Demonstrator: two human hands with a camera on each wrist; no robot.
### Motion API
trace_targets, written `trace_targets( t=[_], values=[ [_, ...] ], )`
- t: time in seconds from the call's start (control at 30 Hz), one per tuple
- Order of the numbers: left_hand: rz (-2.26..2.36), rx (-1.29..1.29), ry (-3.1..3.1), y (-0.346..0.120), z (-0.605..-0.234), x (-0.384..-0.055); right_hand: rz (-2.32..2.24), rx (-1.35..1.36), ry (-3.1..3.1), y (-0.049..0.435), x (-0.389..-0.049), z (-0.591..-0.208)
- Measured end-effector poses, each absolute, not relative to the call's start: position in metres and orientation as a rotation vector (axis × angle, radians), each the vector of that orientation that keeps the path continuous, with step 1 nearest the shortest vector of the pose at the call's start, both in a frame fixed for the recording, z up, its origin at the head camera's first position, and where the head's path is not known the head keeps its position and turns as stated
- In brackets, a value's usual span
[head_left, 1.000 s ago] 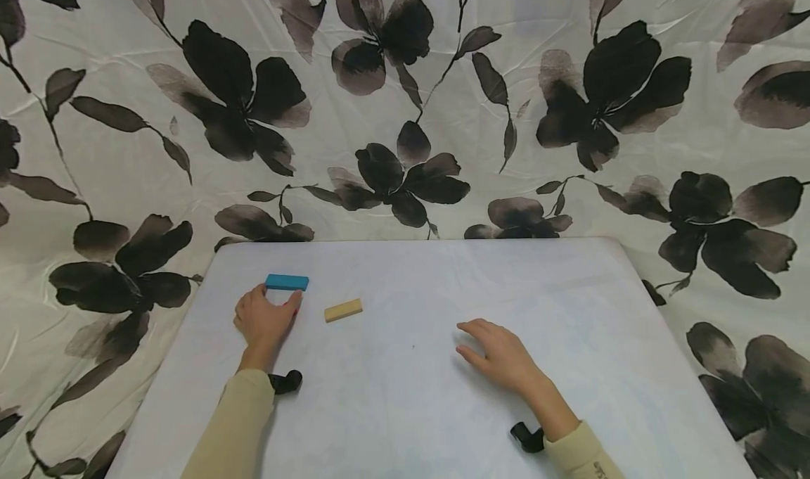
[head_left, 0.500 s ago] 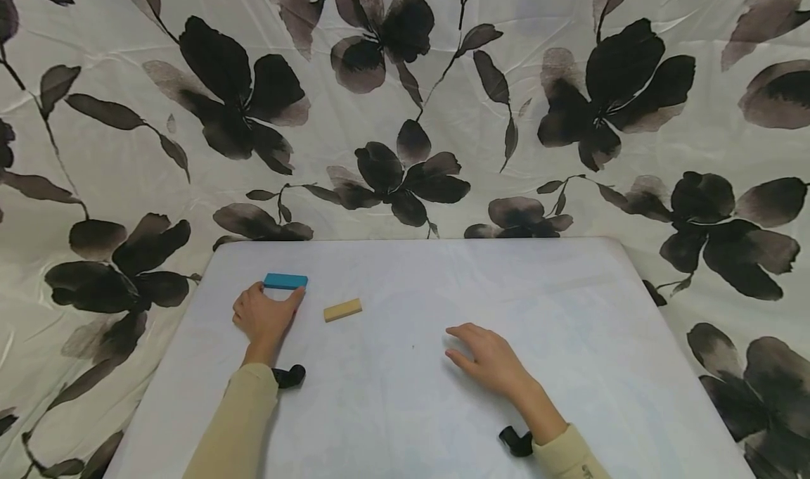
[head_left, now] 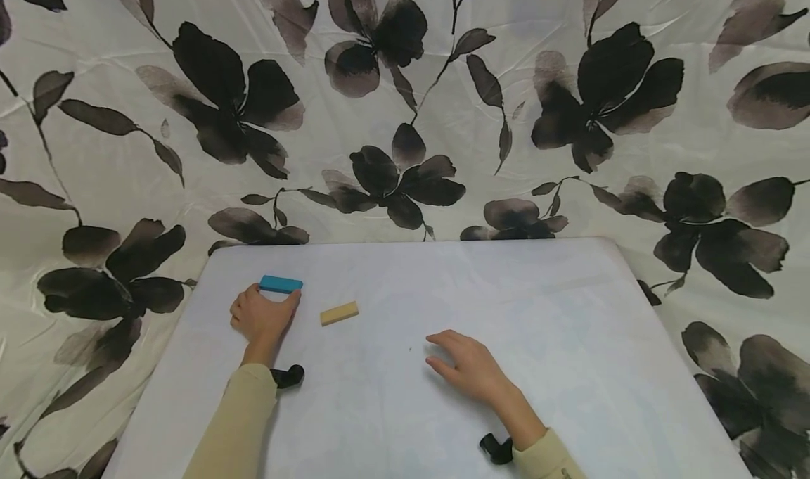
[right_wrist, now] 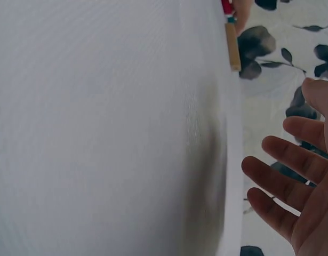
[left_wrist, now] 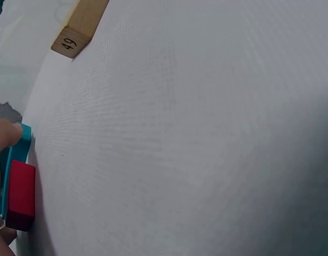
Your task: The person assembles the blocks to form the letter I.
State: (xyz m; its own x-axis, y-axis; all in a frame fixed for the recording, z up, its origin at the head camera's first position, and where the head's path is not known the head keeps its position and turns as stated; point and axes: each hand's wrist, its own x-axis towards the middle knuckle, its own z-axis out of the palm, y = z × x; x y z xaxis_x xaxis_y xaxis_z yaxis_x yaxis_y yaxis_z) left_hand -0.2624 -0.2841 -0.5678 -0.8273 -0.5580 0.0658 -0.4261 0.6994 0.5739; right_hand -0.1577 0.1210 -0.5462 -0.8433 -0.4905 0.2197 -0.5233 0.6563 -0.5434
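At the table's far left, my left hand pinches a blue wooden block lengthwise, thumb at its right end and a finger at its left. A red block stands right beside the blue one on the palm side in the left wrist view; the hand mostly hides it in the head view. A plain wooden block lies a little to the right, and its end carries the number 49. My right hand hovers over the middle of the table, fingers spread and relaxed, holding nothing.
The white table has a far edge just beyond the blue block. Behind it hangs a floral cloth. Black wrist cameras stick out at the inner side of both wrists.
My right hand has drifted left and slightly nearer to me, its fingers still spread. The left hand stays at the blue block with hardly any movement.
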Motion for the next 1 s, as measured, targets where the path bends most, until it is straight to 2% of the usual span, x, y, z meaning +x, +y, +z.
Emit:
trace_targets(
  t=[0.4,1.0],
  values=[
    [-0.856,0.83,-2.669,-0.287,-0.571,-0.265,0.97,0.879,-2.823,0.103,-0.157,-0.549],
    [-0.944,0.801,-2.638,-0.297,-0.572,-0.265,1.004,0.881,-2.804,0.102,-0.159,-0.551]
  ],
)
